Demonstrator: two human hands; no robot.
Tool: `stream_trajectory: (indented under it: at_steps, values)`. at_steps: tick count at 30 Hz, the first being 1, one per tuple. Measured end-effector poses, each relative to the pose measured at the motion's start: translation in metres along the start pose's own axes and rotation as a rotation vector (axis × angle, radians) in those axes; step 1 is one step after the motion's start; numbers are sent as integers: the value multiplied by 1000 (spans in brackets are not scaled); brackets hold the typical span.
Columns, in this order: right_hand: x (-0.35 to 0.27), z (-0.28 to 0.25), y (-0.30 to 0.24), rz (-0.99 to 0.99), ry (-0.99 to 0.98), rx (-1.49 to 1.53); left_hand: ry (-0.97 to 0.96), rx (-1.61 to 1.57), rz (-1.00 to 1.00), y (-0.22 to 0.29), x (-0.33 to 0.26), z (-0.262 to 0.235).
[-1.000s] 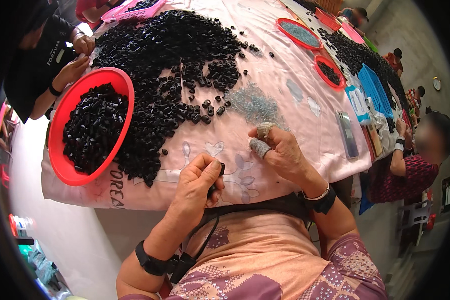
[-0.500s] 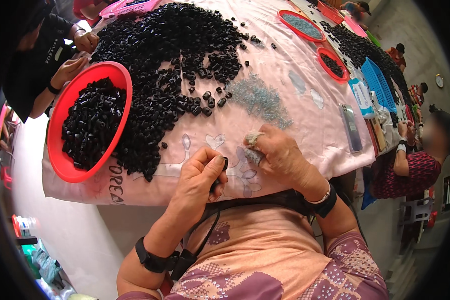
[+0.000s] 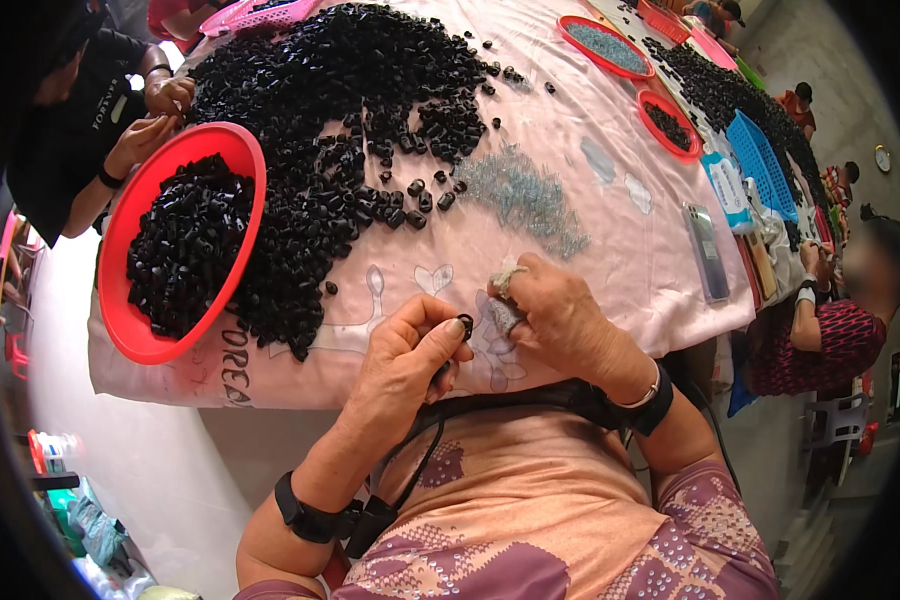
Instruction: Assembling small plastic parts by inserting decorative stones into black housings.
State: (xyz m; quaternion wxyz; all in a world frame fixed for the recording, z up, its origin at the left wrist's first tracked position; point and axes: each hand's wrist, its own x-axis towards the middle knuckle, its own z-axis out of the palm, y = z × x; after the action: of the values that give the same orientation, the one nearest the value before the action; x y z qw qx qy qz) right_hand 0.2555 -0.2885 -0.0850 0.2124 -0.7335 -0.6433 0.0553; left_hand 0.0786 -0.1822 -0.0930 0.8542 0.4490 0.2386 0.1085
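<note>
Between the thumb and forefinger of my left hand [image 3: 410,350] is a small black plastic cap [image 3: 465,323], its ring-like opening showing. Something else black shows under the curled fingers of that hand. Close by on the right, my right hand [image 3: 562,312] is closed, with pale cloth-like wraps [image 3: 507,280] on its fingers. Whatever its fingertips pinch is hidden or too small to make out. Beyond both hands lies a loose patch of thin, clear bluish pieces [image 3: 525,200]. A large heap of black caps [image 3: 340,90] spreads over the pink cloth [image 3: 370,290].
A red basin [image 3: 260,190] full of black pieces stands at the left. At the right lie a phone [image 3: 707,253], a wipes pack [image 3: 727,195] and a blue basket [image 3: 760,165]. Farther back are red trays [image 3: 606,47]. A co-worker's hands [image 3: 155,120] work at the far left; others sit right.
My left hand has shifted slightly right, toward my right hand, and the black cap has turned so its opening shows. My right hand has barely moved.
</note>
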Motion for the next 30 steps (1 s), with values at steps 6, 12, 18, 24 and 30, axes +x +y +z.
stream_trajectory:
  at_steps: [6, 12, 18, 24, 30]
  values:
    - [0, 0, 4, 161, -32, 551, 3, 15, 10, 1, -1, 2]
    - [1, -3, -2, 183, -44, 1113, 28, 56, -14, 2, -1, 2]
    - [0, 2, -8, 132, -47, 1178, 19, 138, 24, 3, -3, 7]
    - [-1, 0, -13, 158, -33, 1175, 7, 147, 21, 2, -2, 6]
    - [-2, 3, -14, 54, 43, 955, 15, 130, 35, 1, -1, 6]
